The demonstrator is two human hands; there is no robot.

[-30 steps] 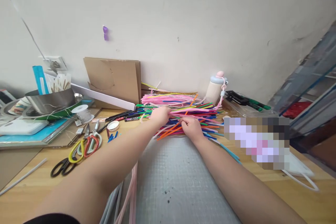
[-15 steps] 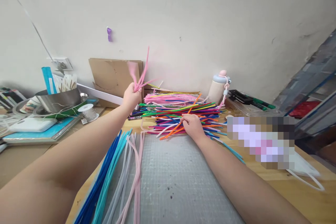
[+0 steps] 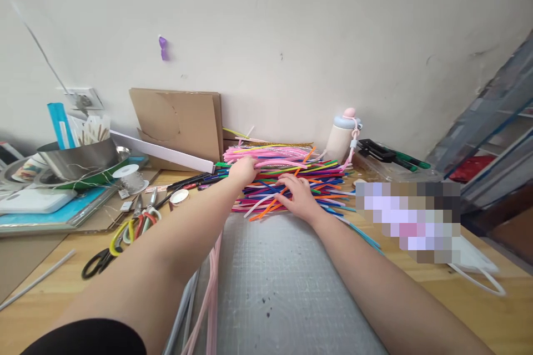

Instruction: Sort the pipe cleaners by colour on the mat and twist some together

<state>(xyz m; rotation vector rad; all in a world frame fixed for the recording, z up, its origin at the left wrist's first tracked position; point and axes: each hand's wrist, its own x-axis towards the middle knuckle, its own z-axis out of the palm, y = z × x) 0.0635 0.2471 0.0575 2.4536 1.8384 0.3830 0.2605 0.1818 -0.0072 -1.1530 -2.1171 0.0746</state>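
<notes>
A heap of many-coloured pipe cleaners (image 3: 266, 191) lies at the far end of the grey cutting mat (image 3: 287, 283). My left hand (image 3: 244, 171) is closed on several pink pipe cleaners (image 3: 281, 165), holding them level over the back of the heap, by a pink bundle (image 3: 266, 153). Its fingertips are mostly hidden. My right hand (image 3: 300, 197) rests at the front of the heap with its fingers apart, near an orange pipe cleaner (image 3: 272, 203). Paler pink strands (image 3: 213, 283) and grey ones (image 3: 183, 308) lie along the mat's left side, partly behind my left forearm.
Left of my forearm lie scissors (image 3: 125, 233), a wire spool (image 3: 127, 175) and a metal bowl (image 3: 83, 155). Cardboard (image 3: 179, 122) leans on the wall. A bottle (image 3: 339, 138) stands behind the heap's right end, beside a clear box with black and green tools (image 3: 395, 158).
My left hand has come right and down, bringing the raised pink pipe cleaners onto the heap. My right hand's fingers have spread from a closed pose. The view has shifted slightly.
</notes>
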